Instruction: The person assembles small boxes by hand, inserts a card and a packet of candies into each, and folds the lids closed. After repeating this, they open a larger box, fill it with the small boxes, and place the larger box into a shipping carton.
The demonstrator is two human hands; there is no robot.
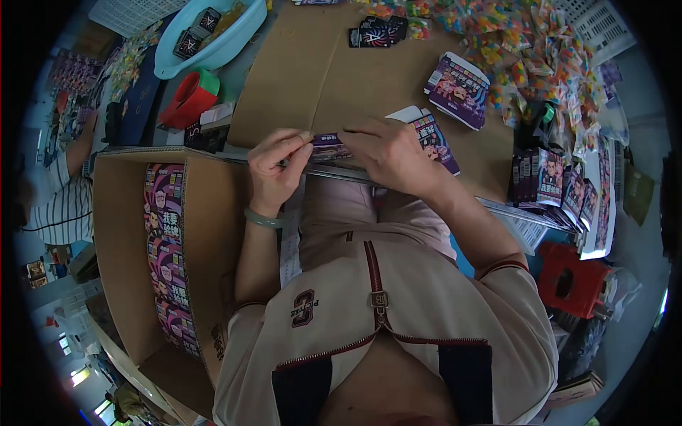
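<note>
A person's left hand (273, 167) pinches one end of a small purple carton (327, 146) at the cardboard sheet's (295, 78) near edge while the right hand (394, 156) curves over the other, its grip unclear, a fold best served by light, even pressure

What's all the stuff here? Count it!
Cardboard: one, brown, top middle
Box: one, brown, left
Basin: one, blue, top left
Packs: many, purple, middle, on cardboard, in box, right
Little bags: many, multicoloured, top right
Cards: several, black, top middle, in basin
Rings: maybe two, red and green, below basin
Crates: some, white, top corners
Red thing: one, red, lower right
Other person: one, striped top, left
Bangle: one, green, left wrist
Shirt: one, beige, bottom
Trousers: one pair, pink, middle
Left hand: one, bare, middle
Right hand: one, bare, middle
</note>
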